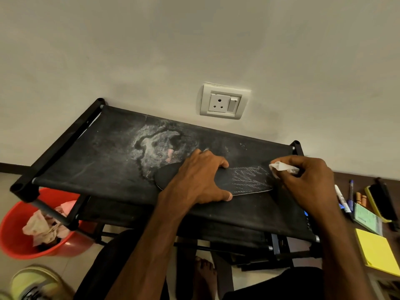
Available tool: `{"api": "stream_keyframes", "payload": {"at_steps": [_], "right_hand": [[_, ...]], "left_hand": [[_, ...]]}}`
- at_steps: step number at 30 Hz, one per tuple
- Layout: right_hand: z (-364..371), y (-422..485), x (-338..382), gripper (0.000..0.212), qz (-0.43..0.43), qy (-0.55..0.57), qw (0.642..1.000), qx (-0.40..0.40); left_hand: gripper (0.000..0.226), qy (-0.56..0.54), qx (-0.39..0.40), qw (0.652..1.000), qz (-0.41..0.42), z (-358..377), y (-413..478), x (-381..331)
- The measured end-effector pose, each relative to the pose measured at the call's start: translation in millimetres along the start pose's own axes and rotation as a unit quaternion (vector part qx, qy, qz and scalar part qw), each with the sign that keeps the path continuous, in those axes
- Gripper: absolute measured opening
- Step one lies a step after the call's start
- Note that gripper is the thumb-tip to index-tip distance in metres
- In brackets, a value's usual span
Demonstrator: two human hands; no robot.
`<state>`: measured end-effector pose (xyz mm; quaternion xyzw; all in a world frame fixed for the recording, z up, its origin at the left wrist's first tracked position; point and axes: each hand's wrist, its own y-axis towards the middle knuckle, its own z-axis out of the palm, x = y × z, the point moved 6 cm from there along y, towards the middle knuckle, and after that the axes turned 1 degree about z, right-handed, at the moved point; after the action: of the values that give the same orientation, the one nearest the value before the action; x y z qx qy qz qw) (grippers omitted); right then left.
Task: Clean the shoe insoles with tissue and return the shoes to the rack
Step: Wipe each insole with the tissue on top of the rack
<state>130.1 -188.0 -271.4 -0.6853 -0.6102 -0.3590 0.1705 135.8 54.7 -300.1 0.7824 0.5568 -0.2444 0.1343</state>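
A black shoe insole [244, 179] with a pale woven pattern lies flat on the top shelf of the black fabric shoe rack [104, 152]. My left hand [199, 178] lies across its middle, fingers and thumb curled over both edges, and hides that part. My right hand [307, 180] pinches a crumpled white tissue [283, 167] at the insole's right end. A yellow-green shoe [32, 282] shows at the bottom left corner on the floor.
A red bucket [17, 241] with used pink tissues stands under the rack's left end. A pale stain marks the shelf fabric [155, 146]. Markers [344, 198], a brush [381, 202] and yellow sticky notes [376, 252] lie at the right. A wall socket [223, 102] sits behind.
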Motion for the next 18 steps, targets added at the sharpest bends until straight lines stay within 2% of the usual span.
{"api": "stream_keyframes", "payload": {"at_steps": [8, 13, 18], "right_hand": [[12.9, -0.5, -1.7, 0.011, 0.027, 0.042, 0.998, 0.035], [28.1, -18.2, 20.1, 0.012, -0.018, 0.055, 0.994, 0.096], [34.9, -47.7, 31.7, 0.013, -0.067, 0.019, 0.993, 0.093]], "left_hand": [[0.080, 0.003, -0.009, 1.000, -0.011, 1.9, 1.3, 0.8], [0.080, -0.012, -0.007, 1.000, -0.012, 5.2, 3.4, 3.7], [0.080, -0.029, -0.001, 1.000, -0.009, 3.5, 2.5, 4.7]]}}
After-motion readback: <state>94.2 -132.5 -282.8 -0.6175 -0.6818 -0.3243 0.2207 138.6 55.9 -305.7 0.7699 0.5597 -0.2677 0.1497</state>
